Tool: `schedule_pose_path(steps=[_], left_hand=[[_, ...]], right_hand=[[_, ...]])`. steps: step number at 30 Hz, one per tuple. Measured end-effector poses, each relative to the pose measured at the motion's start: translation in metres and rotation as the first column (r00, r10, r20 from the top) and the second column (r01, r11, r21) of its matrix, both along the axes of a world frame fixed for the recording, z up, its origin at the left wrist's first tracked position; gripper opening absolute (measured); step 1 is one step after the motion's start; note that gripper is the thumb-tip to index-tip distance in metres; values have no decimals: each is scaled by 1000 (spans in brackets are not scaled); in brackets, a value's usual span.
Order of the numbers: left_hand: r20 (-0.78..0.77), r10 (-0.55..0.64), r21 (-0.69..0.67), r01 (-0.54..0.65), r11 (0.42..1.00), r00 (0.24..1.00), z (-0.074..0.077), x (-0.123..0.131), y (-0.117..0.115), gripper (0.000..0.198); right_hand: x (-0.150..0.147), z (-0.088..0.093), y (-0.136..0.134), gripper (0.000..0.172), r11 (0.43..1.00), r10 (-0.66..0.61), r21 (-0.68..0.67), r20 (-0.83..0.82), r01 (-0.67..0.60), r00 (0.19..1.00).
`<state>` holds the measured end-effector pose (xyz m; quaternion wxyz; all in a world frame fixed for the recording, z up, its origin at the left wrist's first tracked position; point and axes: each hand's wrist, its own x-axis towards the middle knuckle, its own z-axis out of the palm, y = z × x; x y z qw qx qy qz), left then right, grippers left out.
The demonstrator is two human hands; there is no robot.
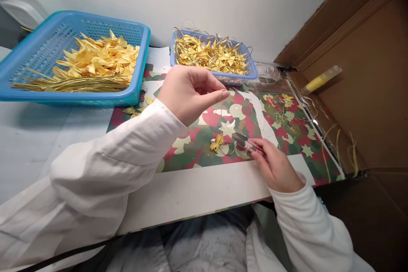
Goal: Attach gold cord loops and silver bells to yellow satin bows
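Note:
My left hand (194, 93) is raised over the table, thumb and forefinger pinched together. What lies between the fingertips is too small to make out. To the right and lower, my right hand (277, 161) is closed around small snips (244, 140), whose dark blades point left and are slightly blurred. Just left of the blades is a gold ribbon bow (217, 143) with a small silvery bell at its side and a thin loop of gold wire; neither hand visibly touches the bow.
A blue basket (145, 63) at the left holds gold ribbon bows and gold wire lengths. Behind my left hand, a smaller blue basket (250, 68) is heaped with wired bows. Thread scraps (283, 119) lie on the patterned sheet; a cardboard wall (360, 80) bounds the right side.

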<state>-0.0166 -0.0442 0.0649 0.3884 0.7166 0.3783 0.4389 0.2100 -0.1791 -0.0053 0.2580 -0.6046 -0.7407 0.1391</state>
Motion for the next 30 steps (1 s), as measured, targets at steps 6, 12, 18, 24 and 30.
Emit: schedule_pose_path(steps=[6, 12, 18, 24, 30], left_hand=[[6, 8, 5, -8, 1000, 1000, -2, 1, -2, 12], [8, 3, 5, -3, 1000, 1000, -1, 1, -3, 12], [22, -5, -3, 5, 1000, 1000, -1, 2, -3, 12], [48, 0, -5, 0, 1000, 999, 0, 2, -1, 16], [52, 4, -5, -4, 1000, 999, 0, 4, -3, 15]], right_hand=[[-18, -9, -2, 20, 997, 76, -10, 44, -75, 996], [-17, -10, 1, 16, 997, 78, -15, 113, -77, 990], [-23, -11, 5, 14, 996, 84, -17, 114, -83, 990], [-20, -8, 3, 19, 999, -30, -25, -24, 29, 999], [-39, -5, 15, 42, 987, -138, 11, -437, 159, 889]])
